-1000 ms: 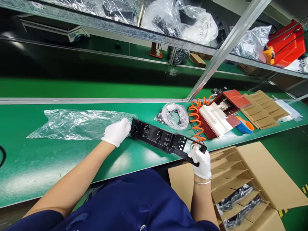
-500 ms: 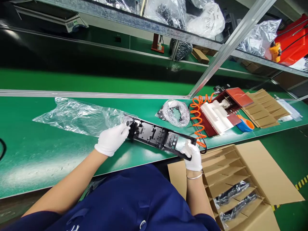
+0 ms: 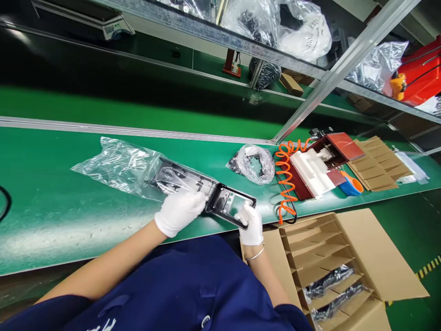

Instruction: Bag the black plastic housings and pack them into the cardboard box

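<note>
A long black plastic housing [image 3: 224,202] lies at a slant over the front of the green bench, its left half inside a clear plastic bag [image 3: 127,170]. My gloved left hand [image 3: 181,211] is closed on the bag's mouth, near the middle of the housing; the exact grip of its fingertips is partly hidden. With fingers wrapped round the frame, my gloved right hand [image 3: 251,223] grips the housing's right end. That bare end has a rectangular opening through which the bench shows.
Beyond my right hand are a bagged ring of parts [image 3: 255,164], a coiled orange hose [image 3: 286,177] and a red-and-white fixture [image 3: 312,172]. An open carton [image 3: 375,248] with dividers and bagged black parts stands at front right. A metal shelf post [image 3: 341,76] rises behind.
The housing has slid left, deeper into the bag, which now covers about half of it. My right hand has moved left with it; my left hand has shifted right along it.
</note>
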The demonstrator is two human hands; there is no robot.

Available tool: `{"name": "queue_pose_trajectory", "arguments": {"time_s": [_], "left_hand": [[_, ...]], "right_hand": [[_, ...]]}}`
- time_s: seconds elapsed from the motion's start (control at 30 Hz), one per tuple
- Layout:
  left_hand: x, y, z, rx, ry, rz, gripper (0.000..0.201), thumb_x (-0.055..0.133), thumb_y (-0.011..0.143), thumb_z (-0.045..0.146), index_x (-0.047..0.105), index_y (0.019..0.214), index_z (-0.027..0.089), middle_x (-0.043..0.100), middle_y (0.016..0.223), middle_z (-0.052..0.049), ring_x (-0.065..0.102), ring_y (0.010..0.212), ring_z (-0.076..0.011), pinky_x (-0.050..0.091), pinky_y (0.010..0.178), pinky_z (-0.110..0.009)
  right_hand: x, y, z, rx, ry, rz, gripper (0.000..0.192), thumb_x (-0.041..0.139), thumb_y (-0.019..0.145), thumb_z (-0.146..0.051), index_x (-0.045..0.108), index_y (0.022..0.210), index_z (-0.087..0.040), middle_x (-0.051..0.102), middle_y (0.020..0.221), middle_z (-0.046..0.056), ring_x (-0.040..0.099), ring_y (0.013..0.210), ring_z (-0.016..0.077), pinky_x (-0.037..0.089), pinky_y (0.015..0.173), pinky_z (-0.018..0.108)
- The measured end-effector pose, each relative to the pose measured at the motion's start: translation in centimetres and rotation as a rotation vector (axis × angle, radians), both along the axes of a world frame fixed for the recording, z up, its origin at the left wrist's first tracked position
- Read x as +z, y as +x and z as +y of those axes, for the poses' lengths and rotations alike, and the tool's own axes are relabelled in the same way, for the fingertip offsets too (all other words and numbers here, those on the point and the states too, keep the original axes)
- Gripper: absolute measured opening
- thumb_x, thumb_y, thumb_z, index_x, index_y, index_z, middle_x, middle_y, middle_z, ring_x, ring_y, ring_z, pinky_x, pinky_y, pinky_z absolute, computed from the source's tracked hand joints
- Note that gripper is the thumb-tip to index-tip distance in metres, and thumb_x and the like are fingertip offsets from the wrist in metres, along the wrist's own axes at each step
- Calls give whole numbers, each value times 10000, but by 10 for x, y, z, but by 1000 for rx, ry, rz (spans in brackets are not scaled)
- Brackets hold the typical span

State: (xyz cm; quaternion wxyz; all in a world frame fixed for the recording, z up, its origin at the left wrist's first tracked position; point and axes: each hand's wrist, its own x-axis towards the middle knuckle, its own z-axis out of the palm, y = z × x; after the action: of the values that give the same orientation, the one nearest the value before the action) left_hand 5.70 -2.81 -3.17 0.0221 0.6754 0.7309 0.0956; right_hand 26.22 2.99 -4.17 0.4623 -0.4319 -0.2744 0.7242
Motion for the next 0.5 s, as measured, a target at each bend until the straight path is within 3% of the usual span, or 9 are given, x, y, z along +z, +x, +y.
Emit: {"name": "queue_pose_trajectory", "arguments": {"time_s": [0.17, 0.3, 0.4, 0.5], "left_hand": [[6, 31, 5, -232, -18, -81, 302, 477, 966, 248, 712, 792, 176, 710, 686, -111, 689, 637, -254, 355, 544, -324], [12, 21, 8, -97, -31, -60, 316, 465, 971, 239, 696, 767, 166, 704, 668, -119, 698, 635, -269, 351, 531, -322], [8, 7, 0, 26, 7, -29, 343, 455, 971, 244, 686, 727, 175, 692, 628, -116, 693, 606, -274, 325, 518, -326], [-3, 3, -7, -1, 69, -35, 339, 488, 961, 255, 676, 687, 184, 676, 584, -92, 669, 546, -256, 286, 494, -328]], "right_hand": [[-6, -38, -10, 43, -37, 47, 503, 810, 721, -429, 346, 717, -234, 302, 467, -139, 239, 452, 50, 395, 530, 198], [-12, -52, -3, 58, -111, 92, 594, 824, 675, -435, 264, 675, -236, 237, 467, -142, 202, 447, 42, 395, 515, 199], [-16, -55, 1, -8, -119, 122, 637, 815, 669, -413, 203, 663, -237, 192, 481, -144, 158, 440, 35, 373, 493, 199], [-16, -57, -7, -22, -86, 89, 561, 787, 716, -413, 257, 673, -236, 257, 489, -132, 244, 454, 50, 448, 570, 222]]}}
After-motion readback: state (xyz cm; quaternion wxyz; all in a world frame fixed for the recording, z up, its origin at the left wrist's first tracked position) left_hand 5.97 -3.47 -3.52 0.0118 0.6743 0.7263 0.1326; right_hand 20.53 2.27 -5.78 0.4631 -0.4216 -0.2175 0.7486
